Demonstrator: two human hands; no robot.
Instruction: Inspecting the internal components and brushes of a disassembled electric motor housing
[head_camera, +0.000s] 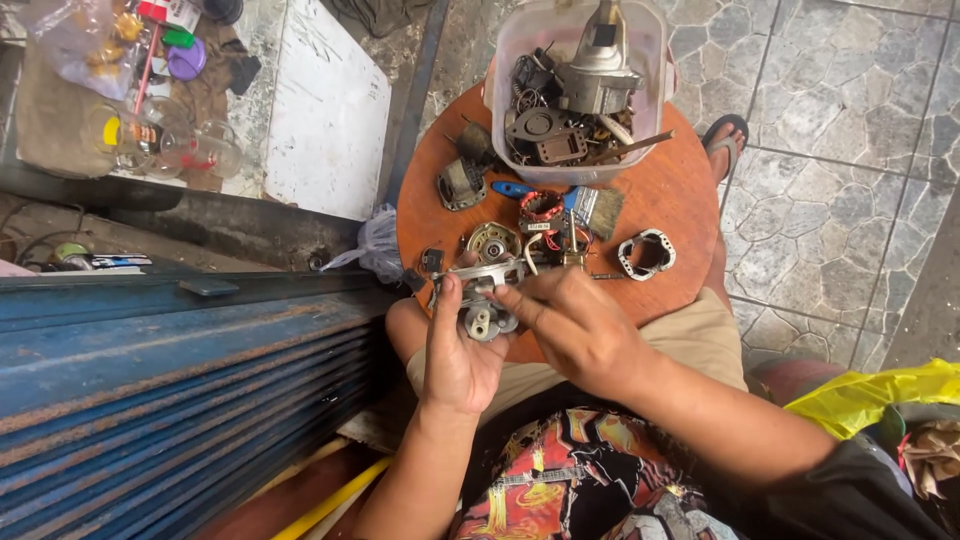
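We've got the metal motor housing (487, 297) gripped in our left hand (457, 350). Our right hand (575, 325) pinches its edge, just over the round wooden table (680, 200).

Round table (680, 190) was reddish-brown. Tub (520, 60) was clear, faintly pink. Motor part (480, 300) in the hands was silver-grey. Brush (560, 200) had a blue handle, tan bristles. Coil (541, 206) was red copper. Shutter (150, 380) was blue with rust streaks. Floor (830, 200) was grey, crazy-paved pattern. Bag (860, 395) was yellow. Shorts (700, 335) were tan; shirt (560, 480) was black with red-orange print.
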